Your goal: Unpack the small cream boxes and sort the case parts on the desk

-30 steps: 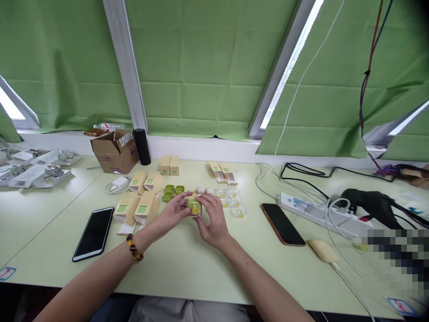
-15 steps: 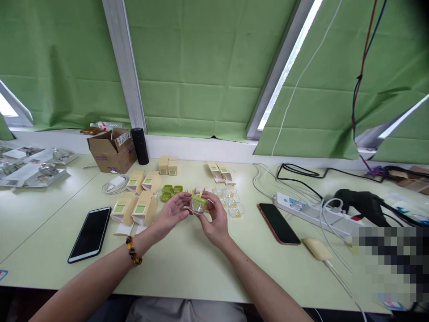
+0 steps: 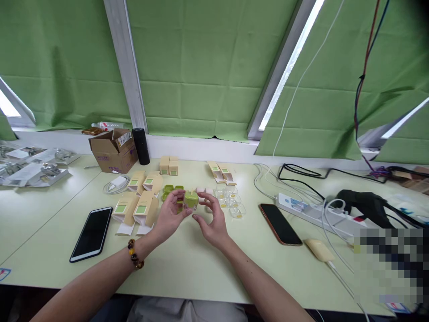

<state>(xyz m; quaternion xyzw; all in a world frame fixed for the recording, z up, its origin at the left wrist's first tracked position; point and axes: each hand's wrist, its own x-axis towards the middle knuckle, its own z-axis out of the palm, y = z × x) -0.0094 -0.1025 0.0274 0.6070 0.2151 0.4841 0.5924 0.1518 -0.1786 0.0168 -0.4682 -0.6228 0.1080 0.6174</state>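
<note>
A small rounded green-topped container (image 3: pixel 191 199), with a yellowish stem-like piece on top and a clear lower part, is held above the table. My left hand (image 3: pixel 171 212) grips it from the left between thumb and fingers. To its right, my right hand (image 3: pixel 214 222) is open, thumb and fingers curved apart with a gap to the container. Behind my left hand are several small green square cups (image 3: pixel 168 188), partly covered by it. Several clear plastic cups (image 3: pixel 237 211) with yellow spots stand beyond my right hand. Small pale pink pieces (image 3: pixel 203 190) show just behind its fingers.
Several open cream cartons (image 3: pixel 124 208) lie left of my hands, with a phone (image 3: pixel 91 234) beside them. Two closed cartons (image 3: pixel 169 166) and flattened ones (image 3: pixel 221 172) are farther back. At right are another phone (image 3: pixel 280 224), a power strip (image 3: pixel 311 214) and cables.
The container has moved slightly left and turned more upright in my left hand. My right hand has let go of it, its fingers now apart.
</note>
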